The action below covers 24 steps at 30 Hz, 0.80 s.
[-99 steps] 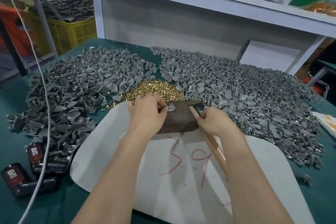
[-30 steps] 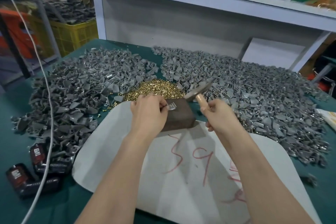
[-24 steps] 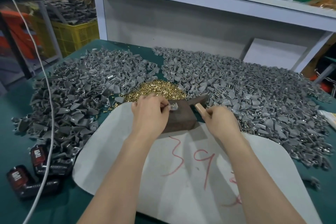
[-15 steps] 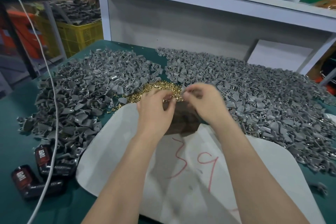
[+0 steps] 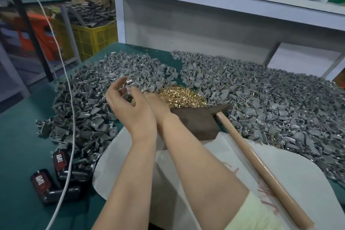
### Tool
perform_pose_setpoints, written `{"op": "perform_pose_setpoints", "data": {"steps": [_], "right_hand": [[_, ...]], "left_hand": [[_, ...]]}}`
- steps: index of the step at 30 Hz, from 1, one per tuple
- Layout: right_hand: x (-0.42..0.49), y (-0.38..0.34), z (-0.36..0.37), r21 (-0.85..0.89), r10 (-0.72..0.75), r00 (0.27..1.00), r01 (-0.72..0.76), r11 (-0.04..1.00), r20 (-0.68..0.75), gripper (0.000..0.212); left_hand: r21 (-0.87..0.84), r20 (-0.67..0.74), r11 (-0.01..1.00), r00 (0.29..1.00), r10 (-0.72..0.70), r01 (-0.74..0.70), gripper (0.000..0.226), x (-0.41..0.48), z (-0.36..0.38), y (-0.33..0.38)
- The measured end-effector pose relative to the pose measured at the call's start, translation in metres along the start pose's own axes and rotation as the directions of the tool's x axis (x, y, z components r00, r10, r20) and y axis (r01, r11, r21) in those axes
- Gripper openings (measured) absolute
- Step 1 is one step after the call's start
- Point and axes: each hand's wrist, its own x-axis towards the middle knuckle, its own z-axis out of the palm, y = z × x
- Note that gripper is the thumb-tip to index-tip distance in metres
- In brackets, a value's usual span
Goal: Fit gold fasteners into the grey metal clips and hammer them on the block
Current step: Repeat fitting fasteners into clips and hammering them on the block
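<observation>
left hand up over the left clip pile, fingers curled, a grey clip blurred at the tips: pinched or loose, can't tell. right hand sits at the gold fasteners, fingers hidden; hammer lies with its head on the block. Next one: seat the fastener fully, lay the clip flat on the block, then strike.
</observation>
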Motion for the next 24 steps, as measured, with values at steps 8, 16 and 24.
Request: {"op": "perform_pose_setpoints", "data": {"steps": [8,16,24], "right_hand": [[-0.007,0.019,-0.02,0.54,0.237,0.956,-0.108,0.835,-0.175,0.011],[-0.075,0.062,-0.048,0.941,0.407,0.906,-0.027,0.338,-0.12,0.008],[-0.102,0.082,-0.052,0.865,0.452,0.872,-0.072,0.497,-0.187,0.011]], "left_hand": [[0.029,0.129,0.991,0.982,-0.135,0.133,0.029,-0.001,0.002,-0.004],[0.118,0.569,0.981,0.82,0.058,-0.152,0.02,-0.02,0.012,-0.005],[0.108,0.777,0.949,0.62,0.106,-0.297,0.016,-0.03,0.012,-0.006]]}}
